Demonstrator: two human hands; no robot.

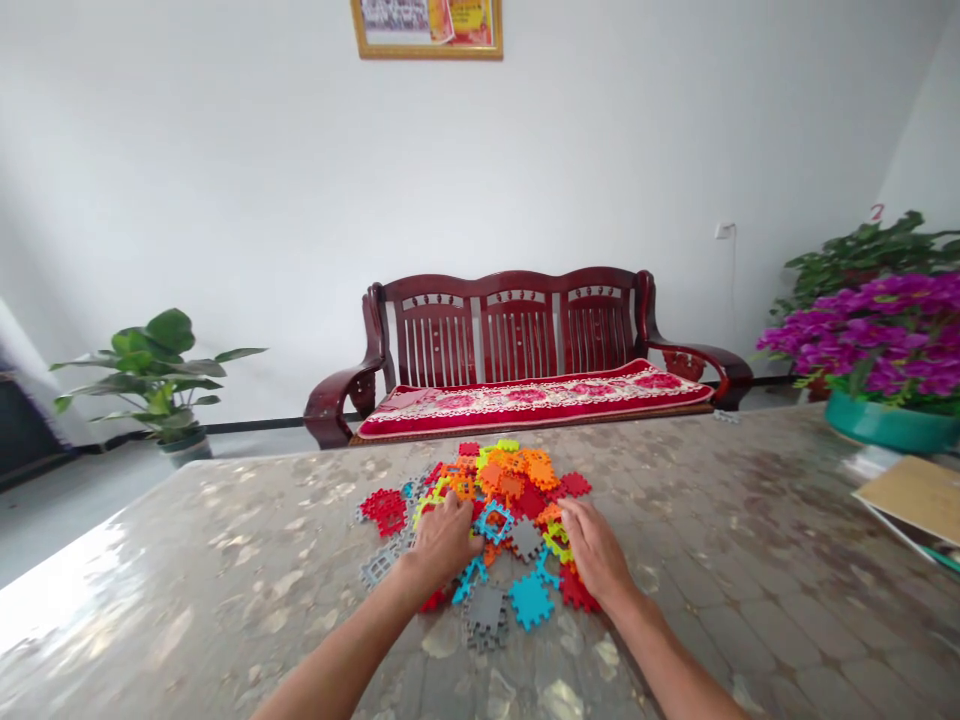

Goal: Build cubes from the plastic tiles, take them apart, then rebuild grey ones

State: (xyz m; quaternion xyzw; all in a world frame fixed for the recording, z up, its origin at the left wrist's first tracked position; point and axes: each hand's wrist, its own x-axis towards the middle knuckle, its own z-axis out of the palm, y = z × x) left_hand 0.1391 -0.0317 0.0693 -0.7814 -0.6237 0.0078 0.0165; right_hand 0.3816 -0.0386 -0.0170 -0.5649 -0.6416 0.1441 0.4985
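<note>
Table (225, 560): glossy top. Pile (517, 478) of tiles sits mid-surface, toward far edge. Left hand (442, 540) rests on pile's near-left side, fingers curled into tiles; pinch not discernible. Right hand (596, 550) lies palm-down on near-right side, fingers flat, grasping nothing. Blue tile (531, 598) and grey tile (486, 612) lie between wrists.

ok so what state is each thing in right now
tile pile: loose heap on the table, mixed colours
left hand: palm down on the pile, fingers bent, grip unclear
right hand: flat, open, on the pile
blue tile: flat, near edge of pile, untouched
flower pot: upright on the table's right end
cushion: lying flat on the bench
</note>
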